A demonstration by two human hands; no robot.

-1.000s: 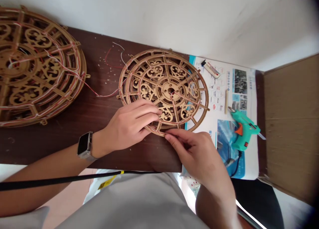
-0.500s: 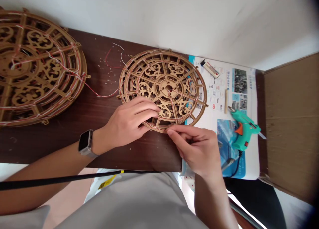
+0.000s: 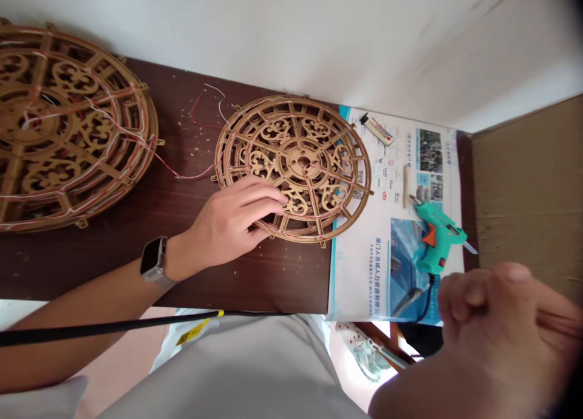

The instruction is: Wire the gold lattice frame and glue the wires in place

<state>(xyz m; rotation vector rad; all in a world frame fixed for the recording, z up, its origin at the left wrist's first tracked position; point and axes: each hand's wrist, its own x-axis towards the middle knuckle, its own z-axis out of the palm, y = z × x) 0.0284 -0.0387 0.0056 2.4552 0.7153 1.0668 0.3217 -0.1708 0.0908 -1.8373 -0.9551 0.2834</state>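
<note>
My left hand (image 3: pixel 232 224) rests over the near left edge of the smaller round gold openwork frame (image 3: pixel 303 215), fingers on top and thumb at the rim. Thin red and white wires (image 3: pixel 194 177) run along the rings and out to the left. My right hand (image 3: pixel 501 322) is up at the lower right, away from the frame, blurred, with its fingers curled. What it holds, if anything, cannot be made out.
A larger stack of gold openwork rings (image 3: pixel 68 209) stands at the left. On the printed sheet (image 3: pixel 355 273) at the right lie a teal glue gun (image 3: pixel 437 234), a pale stick (image 3: pixel 405 187) and a white lighter-like item (image 3: pixel 378 129). A cardboard panel (image 3: pixel 528 206) stands beyond.
My right hand has left the frame's near rim and moved far to the right, past the glue gun. My left hand has stayed on the frame.
</note>
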